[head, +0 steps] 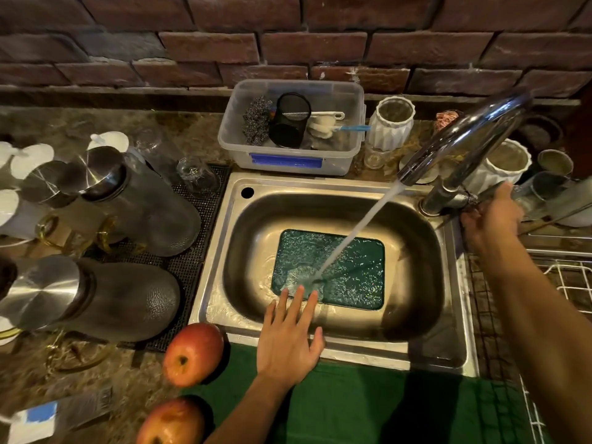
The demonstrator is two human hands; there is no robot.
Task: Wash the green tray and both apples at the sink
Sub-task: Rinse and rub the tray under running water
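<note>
No legible writing; blue tape label on clear plastic tub (290,128) at 12. Green tray (349,267), rect., flat in steel sink (448,315) under water stream. Left hand (288,338) spread, fingertips at tray's near edge. Right hand (493,216) grips chrome faucet (461,139) lever at 2. Two red apples, one (192,354) above the other (173,423), on desk at 7.

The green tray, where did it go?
The green tray lies flat in the bottom of the sink, under the running water, just beyond the left hand's fingertips.
</note>
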